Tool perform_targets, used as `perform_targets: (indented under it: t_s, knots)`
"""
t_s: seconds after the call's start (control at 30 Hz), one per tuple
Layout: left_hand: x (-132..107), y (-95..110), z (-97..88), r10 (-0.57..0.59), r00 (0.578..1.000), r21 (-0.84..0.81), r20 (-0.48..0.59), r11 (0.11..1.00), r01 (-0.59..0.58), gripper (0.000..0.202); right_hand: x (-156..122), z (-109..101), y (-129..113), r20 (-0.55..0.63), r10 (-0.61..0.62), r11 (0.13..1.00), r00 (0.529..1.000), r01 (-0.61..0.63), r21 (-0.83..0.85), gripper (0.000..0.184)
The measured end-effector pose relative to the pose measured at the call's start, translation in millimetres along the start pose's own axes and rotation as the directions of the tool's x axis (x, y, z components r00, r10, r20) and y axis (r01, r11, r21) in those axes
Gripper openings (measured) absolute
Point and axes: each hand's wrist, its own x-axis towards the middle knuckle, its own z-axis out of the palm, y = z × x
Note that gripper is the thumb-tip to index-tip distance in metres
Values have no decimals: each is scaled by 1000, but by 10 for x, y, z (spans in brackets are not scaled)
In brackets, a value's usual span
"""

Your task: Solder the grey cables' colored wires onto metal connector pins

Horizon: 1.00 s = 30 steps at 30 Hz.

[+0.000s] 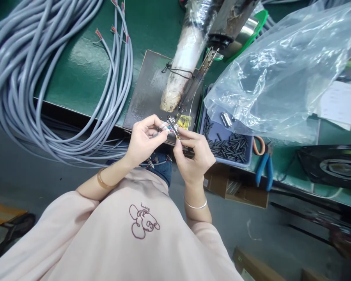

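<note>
A small metal multi-pin connector point(172, 123) with thin coloured wires on it sits between my hands, just below the tip of a mounted soldering iron point(190, 91). My left hand point(146, 138) is closed, thumb and fingers pinching the coloured wires beside the connector. From the other side, my right hand point(194, 154) pinches a thin wire with a yellow end point(178, 136) between thumb and fingertips. My fingers partly hide how the wires meet the connector. A yellow label or pad point(184, 121) lies right behind the connector.
Coiled grey cables point(26, 70) with stripped ends fill the left. A blue tray point(222, 160) holds black sleeves and a connector, partly under a plastic bag point(275, 78). Blue-handled pliers point(265, 168) and a black fan point(333, 166) are to the right. Several connectors point(156, 159) hang at my lap.
</note>
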Motion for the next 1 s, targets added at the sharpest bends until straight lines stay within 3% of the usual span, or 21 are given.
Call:
perform_targets:
  t_s: [0.57,1.0]
  knots:
    - [72,26,24,4,999,34,-37,999,-3,15,81,48,10,-14,94,989,996,-91,112,14]
    - [48,59,20,46,997,106,-58,994,-40,16,125,7,-41,-2,72,997,997,-72,16,11]
